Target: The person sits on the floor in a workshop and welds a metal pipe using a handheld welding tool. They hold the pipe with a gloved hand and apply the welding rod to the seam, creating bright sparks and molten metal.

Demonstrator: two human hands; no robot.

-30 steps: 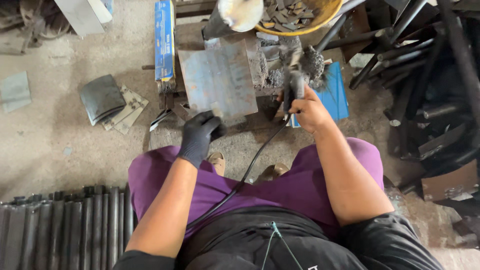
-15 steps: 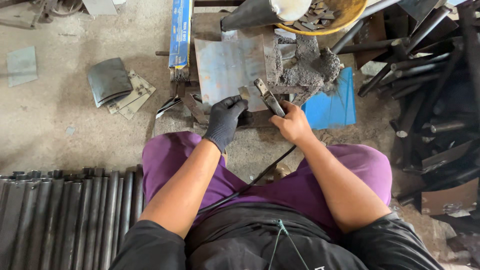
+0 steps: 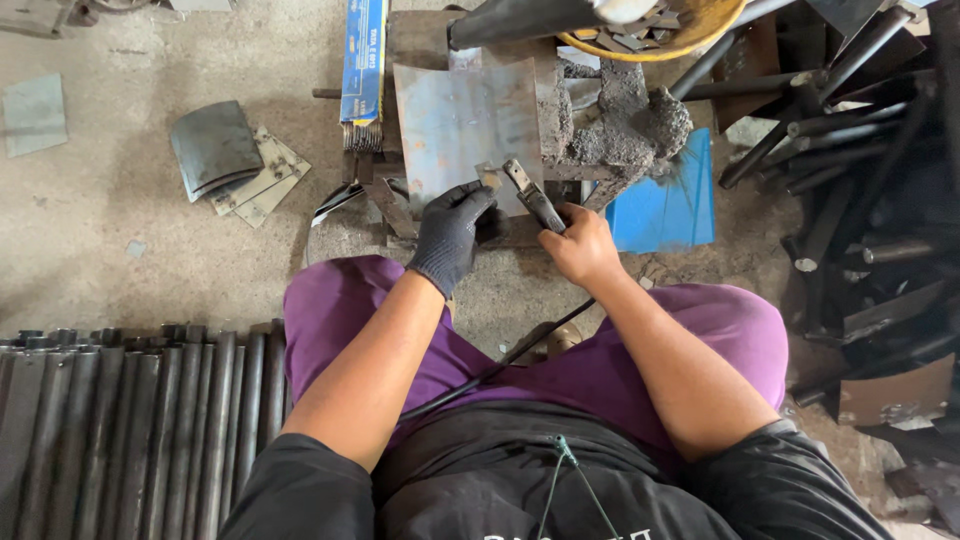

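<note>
Head view looks down over my knees: my gloved left hand (image 3: 452, 232) pinches a small metal piece (image 3: 490, 177) at the lower edge of the steel plate (image 3: 465, 120) on the low bench (image 3: 520, 232). My bare right hand (image 3: 580, 245) is closed around the electrode holder (image 3: 532, 195), whose tip sits just beside that piece, perhaps touching it. At 9 o'clock of the plate stands a blue box of rods (image 3: 362, 60); at 3 o'clock, a blue sheet (image 3: 668, 195).
</note>
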